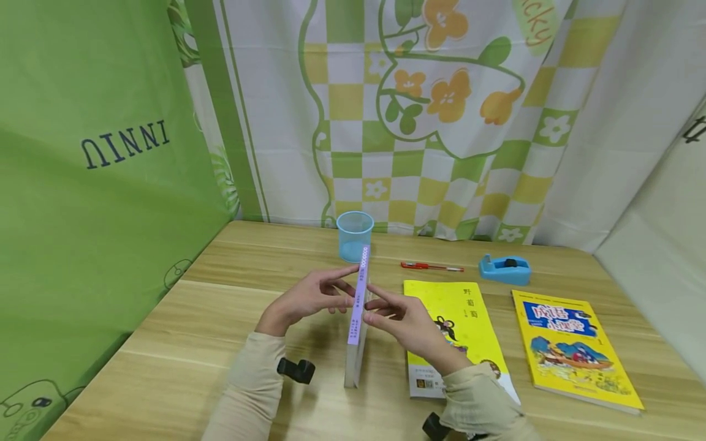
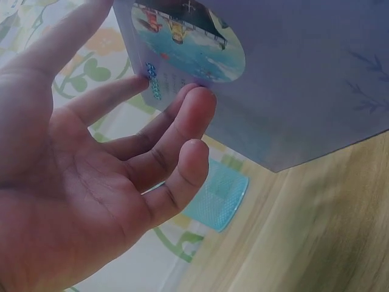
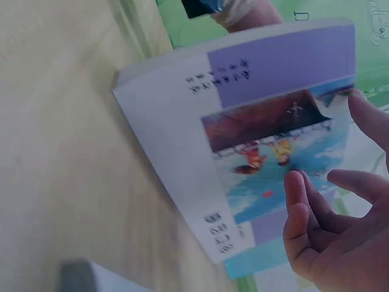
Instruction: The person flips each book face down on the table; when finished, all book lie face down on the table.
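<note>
A book point(image 1: 357, 312) with a lilac spine is upright on its fore edge, spine facing up, between the two hands. My left hand point(image 1: 312, 297) touches its left cover with the fingertips, the other fingers loosely bent. From the opposite side, my right hand point(image 1: 405, 324) touches the right cover with thumb and fingertips. A painted picture of small figures on blue shows on the cover point(image 3: 267, 161) in the right wrist view. On the other cover, an oval picture point(image 2: 194, 45) appears in the left wrist view. Whether the lower edge rests on the table cannot be told.
Behind the book stands a blue mesh cup point(image 1: 355, 229). A red pen point(image 1: 432, 266) and a blue tape dispenser point(image 1: 504, 269) lie at the back right. Two yellow books, one point(image 1: 441, 300) partly under the right forearm and another point(image 1: 576, 355) farther right, lie flat on the wooden table point(image 1: 182, 343).
</note>
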`<state>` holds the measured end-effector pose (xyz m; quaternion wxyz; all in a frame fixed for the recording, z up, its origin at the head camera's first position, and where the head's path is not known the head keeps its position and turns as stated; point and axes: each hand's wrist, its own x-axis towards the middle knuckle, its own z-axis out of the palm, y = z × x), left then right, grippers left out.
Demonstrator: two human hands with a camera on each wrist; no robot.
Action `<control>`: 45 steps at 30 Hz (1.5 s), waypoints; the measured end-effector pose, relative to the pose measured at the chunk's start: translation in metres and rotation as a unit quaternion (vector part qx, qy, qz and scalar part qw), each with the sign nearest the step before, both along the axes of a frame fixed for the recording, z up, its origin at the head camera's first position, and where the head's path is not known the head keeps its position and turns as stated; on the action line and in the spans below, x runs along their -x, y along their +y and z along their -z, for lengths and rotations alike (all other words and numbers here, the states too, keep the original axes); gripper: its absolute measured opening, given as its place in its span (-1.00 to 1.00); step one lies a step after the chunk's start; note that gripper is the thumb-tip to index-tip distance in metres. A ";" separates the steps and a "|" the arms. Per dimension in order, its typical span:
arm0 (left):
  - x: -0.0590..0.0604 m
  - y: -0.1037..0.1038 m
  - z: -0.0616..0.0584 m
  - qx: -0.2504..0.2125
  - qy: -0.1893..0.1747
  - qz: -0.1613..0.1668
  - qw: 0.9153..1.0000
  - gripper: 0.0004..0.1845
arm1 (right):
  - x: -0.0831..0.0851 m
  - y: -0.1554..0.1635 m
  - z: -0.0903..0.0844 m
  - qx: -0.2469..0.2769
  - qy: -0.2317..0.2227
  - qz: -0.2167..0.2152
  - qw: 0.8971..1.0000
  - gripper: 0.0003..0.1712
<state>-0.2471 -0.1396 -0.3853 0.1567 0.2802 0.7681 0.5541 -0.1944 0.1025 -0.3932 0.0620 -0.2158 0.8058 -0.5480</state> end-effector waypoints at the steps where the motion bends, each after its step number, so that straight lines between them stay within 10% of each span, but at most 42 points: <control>1: 0.000 0.000 0.000 0.000 -0.003 0.001 1.000 -0.24 | 0.000 0.001 -0.002 -0.005 0.002 0.002 1.000 -0.29; 35: -0.009 0.038 0.022 0.131 -0.059 -0.005 0.990 -0.11 | 0.009 0.051 -0.040 -0.137 0.002 -0.005 0.991 -0.07; 45: -0.013 0.041 0.019 0.230 0.019 -0.064 0.971 -0.08 | 0.013 0.057 -0.031 -0.137 -0.024 -0.029 0.990 -0.05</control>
